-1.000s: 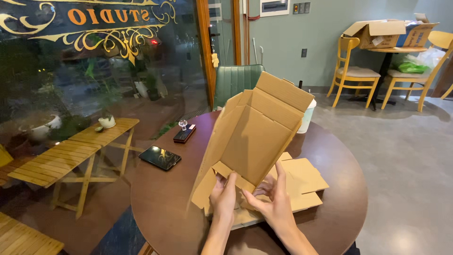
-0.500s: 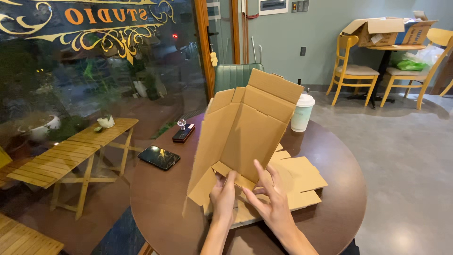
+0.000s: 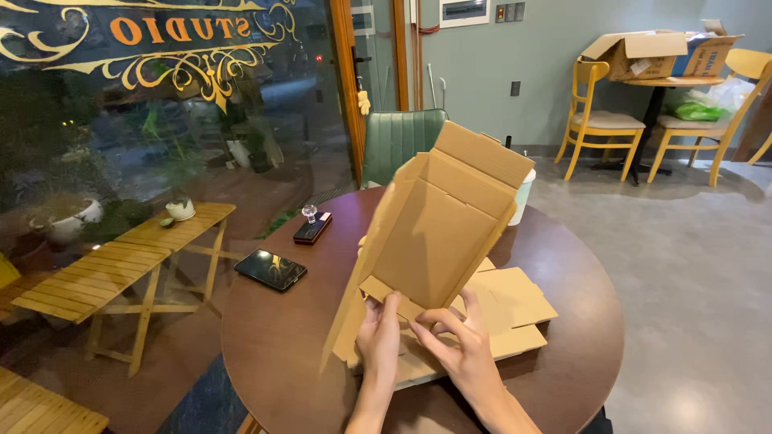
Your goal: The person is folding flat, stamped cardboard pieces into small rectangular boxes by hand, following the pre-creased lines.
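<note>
A brown cardboard box blank [image 3: 434,233], partly folded, stands tilted up on a round dark brown table [image 3: 281,345]. My left hand [image 3: 379,337] grips its lower edge near a small flap. My right hand [image 3: 458,345] holds the same lower edge just to the right, fingers spread over the fold. Under the raised piece lie more flat cardboard blanks [image 3: 515,309], stacked on the table.
A black phone [image 3: 271,268] and a small dark box with a clear knob [image 3: 311,227] lie on the table's left side. A pale cup [image 3: 523,197] stands behind the cardboard. A green chair [image 3: 398,141] is beyond; yellow chairs [image 3: 599,120] and a table with an open box [image 3: 643,52] stand far right.
The raised cardboard has swung slightly left and more upright, uncovering the pale cup behind it. Both hands stay at its lower edge.
</note>
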